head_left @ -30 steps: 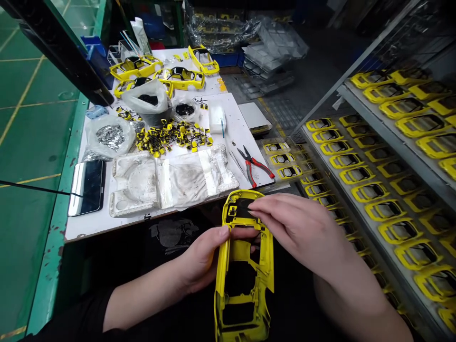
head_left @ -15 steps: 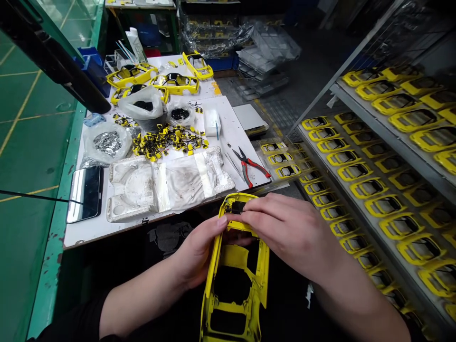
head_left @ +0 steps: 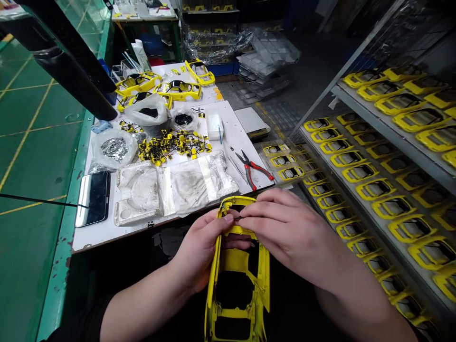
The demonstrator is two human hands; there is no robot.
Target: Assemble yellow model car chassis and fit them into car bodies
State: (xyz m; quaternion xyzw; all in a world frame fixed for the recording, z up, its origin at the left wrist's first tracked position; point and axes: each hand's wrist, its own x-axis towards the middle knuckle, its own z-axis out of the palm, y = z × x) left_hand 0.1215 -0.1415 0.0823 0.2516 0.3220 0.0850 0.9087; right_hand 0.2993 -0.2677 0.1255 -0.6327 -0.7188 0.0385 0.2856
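A yellow model car body shell is held upside down in front of me, its inner side facing up. My left hand grips its left side near the far end, thumb on the rim and fingers passing underneath and showing through an opening. At the far end of the shell, my right hand has its fingertips pinched together. A small dark piece seems to be between those fingertips, but the fingers largely hide it.
On the white table lie a dirty foam block, red-handled pliers, tweezers, a phone, yellow-black small parts and bags of parts. A rack shelf of yellow car shells stands at right.
My left thumb has slid inward over the shell's far end, closer to the right fingertips. The right fingers have shifted slightly. The table appears a little further right and lower in view.
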